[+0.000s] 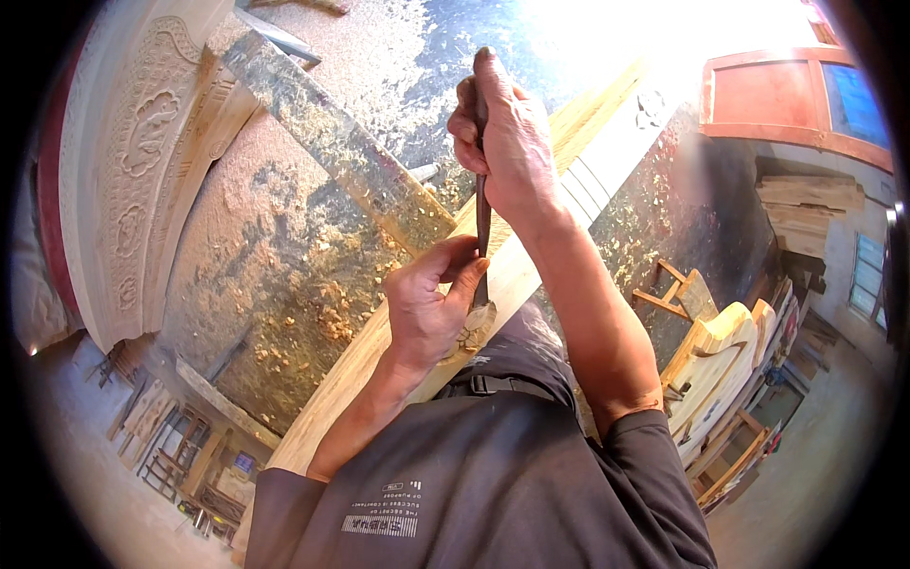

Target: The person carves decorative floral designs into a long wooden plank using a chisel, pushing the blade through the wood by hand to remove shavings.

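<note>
at the far left a pale carved wooden panel curves along the bench edge, its relief of scrolls and flowers raised and matte. just right of it lies the workbench top, worn, dark and mottled, strewn with light wood chips; open bench shows between the panel and the plank. 1 flat metal bar, scuffed and dusted with shavings, runs diagonally from upper left down to the plank.

1 long pale wooden plank crosses from lower left to upper right, smooth-faced with straight edges, and its near end carries a small carved flower motif.

the left hand rests on the plank, fingers curled and pressed together around the lower shaft of 1 slim dark chisel, thumb against it just above the motif. the chisel stands nearly upright, its tip at the carving.

the right hand is above, fingers wrapped tight around the chisel's upper end.

at right, beyond the bench edge, several curved pale wooden furniture parts lean stacked, with a red-framed panel above.
</note>
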`<state>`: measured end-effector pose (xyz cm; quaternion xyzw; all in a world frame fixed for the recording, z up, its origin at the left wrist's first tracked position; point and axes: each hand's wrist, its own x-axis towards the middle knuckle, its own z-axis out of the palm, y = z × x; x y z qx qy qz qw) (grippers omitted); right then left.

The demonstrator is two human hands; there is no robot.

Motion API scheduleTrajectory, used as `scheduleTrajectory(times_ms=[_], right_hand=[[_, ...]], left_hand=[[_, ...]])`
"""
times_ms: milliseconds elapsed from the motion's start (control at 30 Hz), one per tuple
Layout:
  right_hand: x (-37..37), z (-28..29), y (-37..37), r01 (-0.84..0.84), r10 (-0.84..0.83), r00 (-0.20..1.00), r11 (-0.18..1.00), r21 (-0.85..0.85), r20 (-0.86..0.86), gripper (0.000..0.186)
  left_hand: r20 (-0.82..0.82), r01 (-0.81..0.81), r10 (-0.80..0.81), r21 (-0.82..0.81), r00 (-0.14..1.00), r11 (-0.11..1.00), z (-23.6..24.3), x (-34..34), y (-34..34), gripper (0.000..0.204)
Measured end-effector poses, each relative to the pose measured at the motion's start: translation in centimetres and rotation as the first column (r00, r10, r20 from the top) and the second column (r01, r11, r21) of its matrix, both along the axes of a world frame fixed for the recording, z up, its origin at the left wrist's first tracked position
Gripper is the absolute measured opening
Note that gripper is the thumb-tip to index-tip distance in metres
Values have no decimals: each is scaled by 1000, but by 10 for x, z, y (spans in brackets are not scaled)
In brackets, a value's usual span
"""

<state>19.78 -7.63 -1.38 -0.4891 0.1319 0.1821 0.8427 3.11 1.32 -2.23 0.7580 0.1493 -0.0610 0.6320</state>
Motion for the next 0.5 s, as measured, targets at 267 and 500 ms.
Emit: scheduleTrajectory(times_ms=[267, 500], right_hand=[[-2, 14, -3, 67, -37, 979, 987, 146, -199, 47], [-7, 41, 1, -15, 16, 999, 999, -34, 35, 51]], left_hand=[[87, -89, 106, -180, 991, 980, -1, -4, 5, 18], [161, -83, 107, -145, 981, 986, -7, -5, 6, 17]])
